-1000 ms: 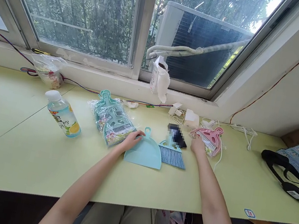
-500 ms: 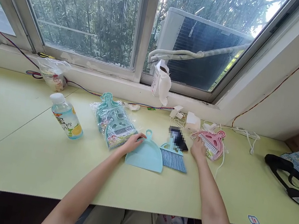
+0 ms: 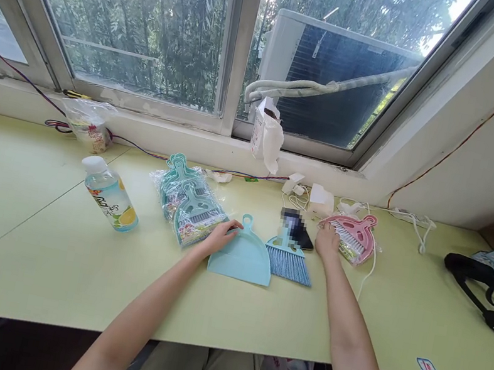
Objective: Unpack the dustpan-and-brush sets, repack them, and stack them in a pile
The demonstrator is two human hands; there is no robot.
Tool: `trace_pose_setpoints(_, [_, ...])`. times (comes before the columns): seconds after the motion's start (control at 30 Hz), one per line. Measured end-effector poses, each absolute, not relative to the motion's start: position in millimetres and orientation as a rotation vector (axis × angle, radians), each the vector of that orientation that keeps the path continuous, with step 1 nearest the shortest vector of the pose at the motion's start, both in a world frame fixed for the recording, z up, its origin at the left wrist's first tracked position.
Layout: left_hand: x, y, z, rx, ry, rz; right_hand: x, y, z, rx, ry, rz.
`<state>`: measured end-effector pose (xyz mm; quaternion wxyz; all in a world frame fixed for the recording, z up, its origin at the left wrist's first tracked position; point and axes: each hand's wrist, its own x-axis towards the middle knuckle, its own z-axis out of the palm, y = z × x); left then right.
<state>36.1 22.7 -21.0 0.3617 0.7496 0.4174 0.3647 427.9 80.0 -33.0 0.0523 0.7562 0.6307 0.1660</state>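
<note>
A light blue dustpan (image 3: 240, 260) lies flat on the table. My left hand (image 3: 221, 236) rests at its upper left edge, fingers stretched towards the handle. Just right of the dustpan is a small blue hand broom (image 3: 289, 264), bristles facing me. My right hand (image 3: 328, 240) lies by the left edge of a pink dustpan-and-brush set (image 3: 362, 236), its fingers low on the table side of the wrapper; whether they press on it I cannot tell. Beside my left hand lie stacked green dustpan sets (image 3: 193, 204) in clear wrapping.
A drink bottle (image 3: 111, 196) stands left. Behind the broom lies a black phone (image 3: 303, 236), partly blurred out. White adapters (image 3: 292, 183), a small white box (image 3: 320, 201) and cables run along the wall. A black strap (image 3: 468, 285) lies at far right.
Both hands keep their places on the table. The view has shifted very slightly; nothing has been picked up or set down.
</note>
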Motion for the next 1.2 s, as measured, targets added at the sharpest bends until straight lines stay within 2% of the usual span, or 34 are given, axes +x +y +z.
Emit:
trace_pose_setpoints(0.23, [37, 24, -20, 1.932, 1.096, 0.919, 430, 85, -30, 2.251, 1.866, 0.395])
trace_pose_setpoints(0.53, [37, 24, -21, 1.934, 1.089, 0.923, 444, 87, -42, 2.526, 1.968, 0.148])
trace_pose_setpoints(0.7, [37, 23, -21, 1.93, 1.101, 0.922, 457, 71, -43, 2.836, 2.131, 0.3])
trace_pose_setpoints(0.87, [37, 23, -21, 1.94, 1.087, 0.931, 471, 42, -40, 3.238, 1.893, 0.405])
trace_pose_setpoints(1.2, [37, 23, -21, 1.935, 1.102, 0.92, 482, 34, -45, 3.035, 1.996, 0.576])
